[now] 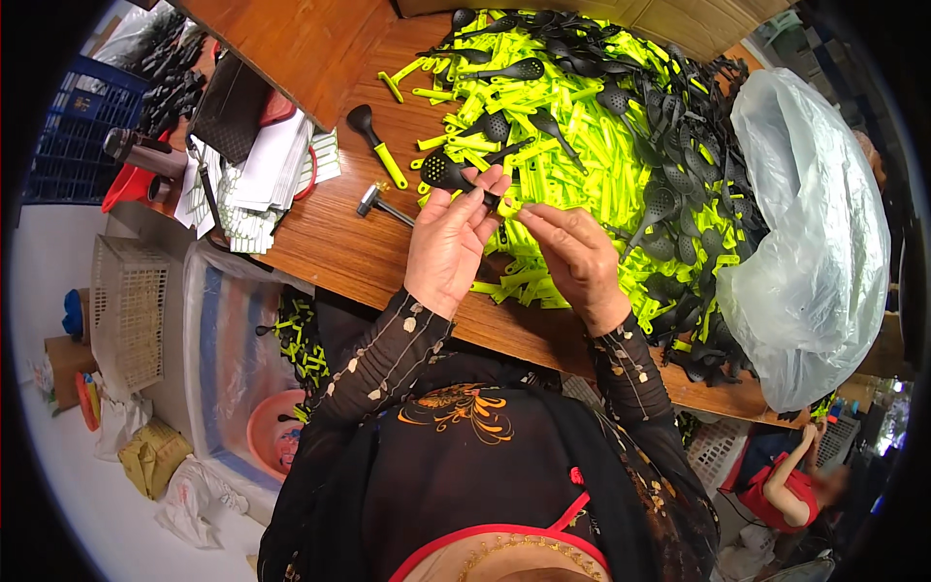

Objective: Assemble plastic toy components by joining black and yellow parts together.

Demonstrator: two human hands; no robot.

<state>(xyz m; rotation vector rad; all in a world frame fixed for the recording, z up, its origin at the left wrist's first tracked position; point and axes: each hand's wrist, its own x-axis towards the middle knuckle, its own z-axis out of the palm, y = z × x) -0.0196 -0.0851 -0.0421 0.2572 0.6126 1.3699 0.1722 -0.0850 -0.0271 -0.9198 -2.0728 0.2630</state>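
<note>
My left hand (445, 244) is closed around the dark neck of a black skimmer (443, 172), whose round, holed head points up and left over the table. At the neck's near end, a small lime-green handle piece (507, 207) shows between my hands. The fingertips of my right hand (582, 254) are pinched together at that green piece. A solid black spoon with a lime-green handle (391, 166) lies farther left, and a small hammer (384, 205) rests just left of my left hand. Beyond both hands spreads a heap of loose lime-green handles (582, 145).
Black utensil heads (679, 175) pile along the heap's right side, beside a large clear plastic bag (810, 233). Papers (267, 170) lie at the table's left. A cardboard box wall (669, 24) stands behind. Below left is a pink basin (267, 427); a person in red (781, 490) sits lower right.
</note>
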